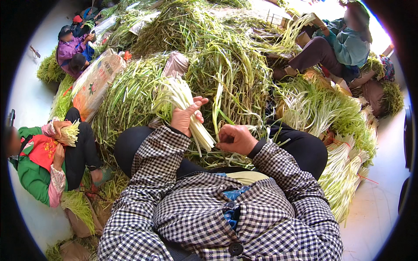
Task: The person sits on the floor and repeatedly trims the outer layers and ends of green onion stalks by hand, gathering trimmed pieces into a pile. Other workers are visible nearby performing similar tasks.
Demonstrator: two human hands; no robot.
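A bundle of pale, leafy vegetable stalks (198, 127) lies across my left hand (187, 115), which is closed around it with the thumb on top. The cut white ends point down toward my lap. Just right of these ends, my right hand (236, 139) has its thumb and fingertips pinched together at the base of a single green-and-white stalk (217, 98), which rises against the heap. Behind both hands stands a large heap of long green stalks (241, 75). My knees are spread on either side of the hands.
Tied bundles of pale stalks (343, 169) with red ties lie at the right, below loose whitened stalks (303, 107). A printed woven sack (98, 81) leans at the left. One person in green (36, 176) sits at the left holding a bunch; others sit at upper left and upper right.
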